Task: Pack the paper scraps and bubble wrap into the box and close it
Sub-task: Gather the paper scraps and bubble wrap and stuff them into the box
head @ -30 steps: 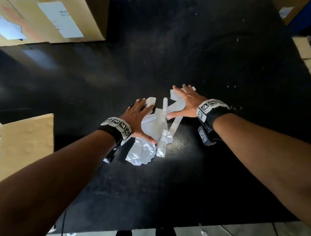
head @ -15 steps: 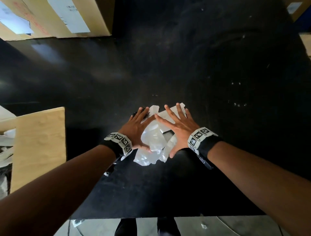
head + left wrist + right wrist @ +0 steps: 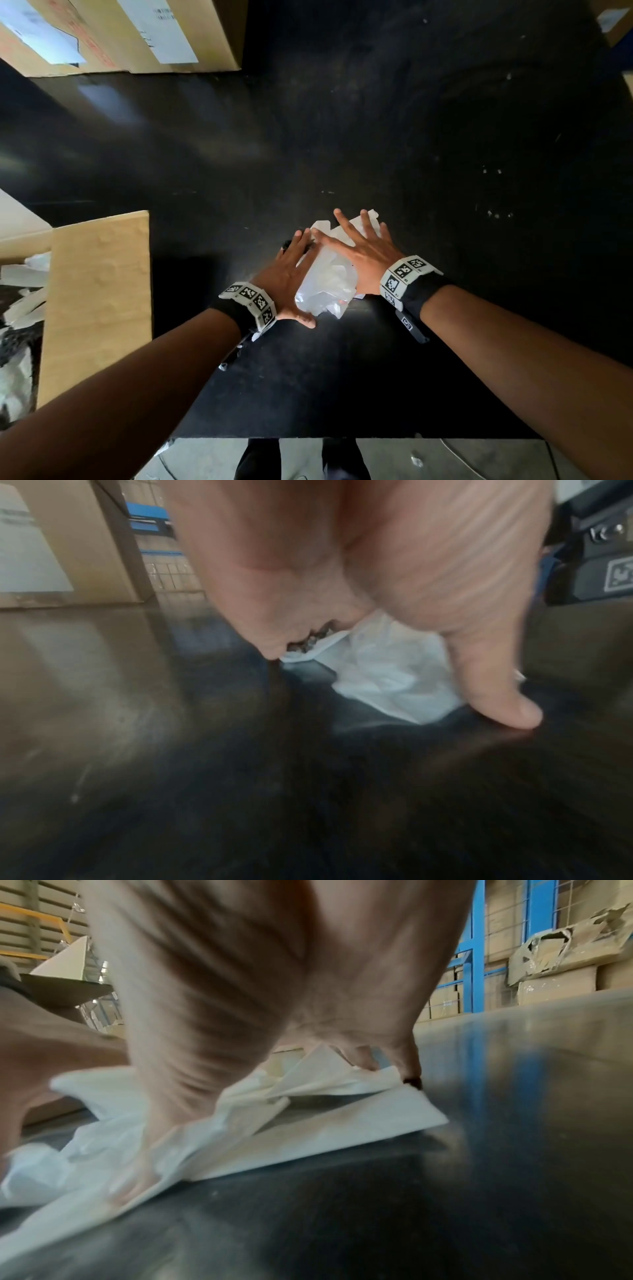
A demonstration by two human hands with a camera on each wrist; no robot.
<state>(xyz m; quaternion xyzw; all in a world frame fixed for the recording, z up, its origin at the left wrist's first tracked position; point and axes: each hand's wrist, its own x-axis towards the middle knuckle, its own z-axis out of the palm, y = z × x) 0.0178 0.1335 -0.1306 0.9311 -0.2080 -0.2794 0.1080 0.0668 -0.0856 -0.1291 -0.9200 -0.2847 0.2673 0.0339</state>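
A pile of white paper scraps (image 3: pixel 325 286) lies on the black table (image 3: pixel 376 120), a little near of its middle. My left hand (image 3: pixel 291 270) lies flat on the pile's left side with its fingers straight, thumb tip on the table. My right hand (image 3: pixel 368 253) presses on the right side, fingers spread. The fingertips of both hands almost meet at the far end. In the left wrist view the paper (image 3: pixel 387 674) shows under the palm. In the right wrist view the flattened scraps (image 3: pixel 342 1123) lie beneath my fingers. The open cardboard box (image 3: pixel 96 301) stands at the left, with scraps inside (image 3: pixel 20 298).
Large cartons with white labels (image 3: pixel 137 34) stand at the table's far left, another carton (image 3: pixel 613 20) at the far right corner. A small scrap (image 3: pixel 257 334) lies under my left wrist. Tiny white bits (image 3: pixel 496 214) dot the right side. The table's near edge (image 3: pixel 342 438) is close.
Both hands have slid toward each other and toward me, drawing the spread scraps into one tighter pile. The box flap at the left has come more into view.
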